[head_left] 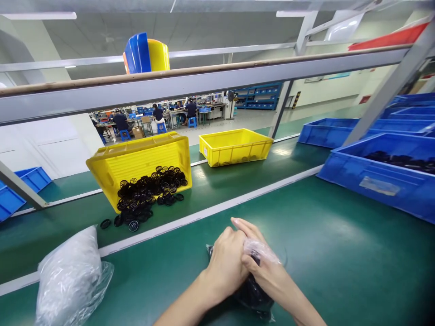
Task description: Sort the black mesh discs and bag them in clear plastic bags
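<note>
Your left-hand grip (226,260) and right-hand grip (267,265) clamp together on a clear plastic bag with black contents (254,294), on the green surface (326,253); if the bunched film (258,250) slips, contents could spill.

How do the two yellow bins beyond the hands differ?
The left yellow bin is tipped on its side, the right yellow bin upright. Black wheel-like parts spill from the left yellow bin onto the green surface; none lie around the right yellow bin. Both are plastic and sit on that surface.
</note>
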A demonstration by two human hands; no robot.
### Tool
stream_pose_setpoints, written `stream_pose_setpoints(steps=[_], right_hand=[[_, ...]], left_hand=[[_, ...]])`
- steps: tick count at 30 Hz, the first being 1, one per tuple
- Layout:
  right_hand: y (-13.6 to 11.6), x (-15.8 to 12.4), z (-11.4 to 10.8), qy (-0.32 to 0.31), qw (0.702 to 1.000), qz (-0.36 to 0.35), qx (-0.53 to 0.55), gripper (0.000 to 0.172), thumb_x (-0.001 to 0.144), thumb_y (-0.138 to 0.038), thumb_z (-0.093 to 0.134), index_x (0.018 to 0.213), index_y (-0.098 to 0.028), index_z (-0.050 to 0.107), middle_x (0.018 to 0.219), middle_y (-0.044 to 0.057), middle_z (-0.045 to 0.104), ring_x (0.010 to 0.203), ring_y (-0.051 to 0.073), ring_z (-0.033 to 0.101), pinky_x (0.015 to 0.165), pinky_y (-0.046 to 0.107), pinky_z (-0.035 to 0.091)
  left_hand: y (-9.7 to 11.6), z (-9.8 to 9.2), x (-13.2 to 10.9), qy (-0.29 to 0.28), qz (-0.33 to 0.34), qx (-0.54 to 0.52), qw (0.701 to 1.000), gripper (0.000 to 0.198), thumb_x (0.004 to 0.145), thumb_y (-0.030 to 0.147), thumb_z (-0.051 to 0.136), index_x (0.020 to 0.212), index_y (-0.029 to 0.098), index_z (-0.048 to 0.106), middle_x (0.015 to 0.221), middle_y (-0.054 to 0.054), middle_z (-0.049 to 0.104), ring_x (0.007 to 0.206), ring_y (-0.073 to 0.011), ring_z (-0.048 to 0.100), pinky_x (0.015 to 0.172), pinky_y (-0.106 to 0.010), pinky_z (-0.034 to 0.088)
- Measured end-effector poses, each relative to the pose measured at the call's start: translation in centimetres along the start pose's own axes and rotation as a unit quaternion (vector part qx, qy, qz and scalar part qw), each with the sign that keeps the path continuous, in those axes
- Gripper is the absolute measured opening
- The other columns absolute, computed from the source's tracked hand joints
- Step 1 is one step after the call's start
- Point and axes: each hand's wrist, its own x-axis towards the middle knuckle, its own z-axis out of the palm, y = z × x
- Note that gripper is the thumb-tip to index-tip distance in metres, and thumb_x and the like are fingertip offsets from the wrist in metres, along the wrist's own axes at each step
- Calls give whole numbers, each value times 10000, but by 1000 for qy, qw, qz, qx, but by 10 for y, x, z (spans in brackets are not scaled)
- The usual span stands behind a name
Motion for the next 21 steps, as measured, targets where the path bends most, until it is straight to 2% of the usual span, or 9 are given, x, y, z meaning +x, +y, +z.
stream_pose_setpoints(steps=[4, 8, 10, 12, 13, 15, 17, 18, 21], right_hand=[[-7, 1, 5, 34, 999, 24, -32, 462, 1008, -527, 425, 1358, -268, 581, 1422, 88, 508, 1338, 253, 473, 1141, 393, 408], [-9, 4, 0, 85, 994, 57, 41, 407, 1017, -512, 415, 1172, -255, 690, 1280, 76, 602, 1219, 227, 563, 1043, 325, 493], [-8, 5, -5, 103, 987, 59, 106, 385, 1008, -516, 433, 1081, -248, 700, 1225, 75, 614, 1036, 200, 641, 879, 286, 575], [-7, 4, -9, 88, 985, 50, 138, 398, 1016, -511, 405, 992, -232, 688, 1169, 85, 618, 804, 163, 657, 703, 276, 602], [-7, 3, -12, 66, 990, 36, 122, 415, 1023, -502, 384, 948, -225, 682, 1126, 91, 626, 764, 163, 651, 672, 281, 600], [-7, 1, -17, 21, 999, -10, 25, 429, 1038, -464, 359, 893, -221, 681, 1056, 101, 646, 879, 201, 666, 754, 304, 597], [-8, -1, -20, -4, 991, -77, -112, 385, 1042, -395, 374, 910, -226, 693, 1095, 103, 655, 1040, 217, 646, 859, 303, 573], [-8, -2, -22, -9, 978, -111, -178, 351, 1042, -347, 381, 946, -226, 696, 1147, 101, 649, 1051, 205, 642, 869, 290, 566], [-6, -4, -21, -3, 915, -193, -355, 302, 1029, -222, 374, 1078, -220, 672, 1158, 100, 641, 905, 174, 649, 735, 268, 562]], left_hand=[[5, -11, -1, -40, -7, 21, 999, 180, 954, 231, 350, 871, 204, 507, 863, -76, 575, 806, -213, 471, 733, -349, 425], [3, -21, 1, -62, -36, -116, 991, 137, 905, 306, 535, 869, 181, 577, 924, -59, 612, 861, -187, 537, 792, -314, 445], [-2, -23, 5, -88, -77, -259, 959, 216, 857, 378, 615, 842, 163, 594, 873, -43, 631, 807, -166, 561, 780, -298, 451], [-8, -24, 9, -116, -125, -396, 902, 297, 816, 434, 657, 811, 142, 605, 796, -36, 637, 748, -151, 572, 770, -288, 451], [-10, -24, 11, -122, -148, -442, 876, 318, 791, 444, 676, 788, 133, 610, 754, -33, 632, 717, -143, 568, 757, -280, 445], [-13, -24, 14, -109, -187, -484, 848, 304, 737, 414, 706, 737, 123, 619, 668, -13, 600, 639, -118, 529, 698, -253, 416], [-14, -22, 14, -80, -212, -474, 851, 251, 720, 367, 687, 707, 123, 628, 604, 13, 554, 574, -93, 462, 624, -231, 367], [-13, -21, 14, -64, -216, -451, 863, 228, 728, 349, 666, 700, 124, 633, 591, 21, 541, 559, -87, 437, 598, -226, 345], [-10, -16, 11, 1, -205, -315, 927, 194, 786, 296, 595, 716, 133, 674, 628, 8, 594, 587, -98, 460, 582, -228, 339]])
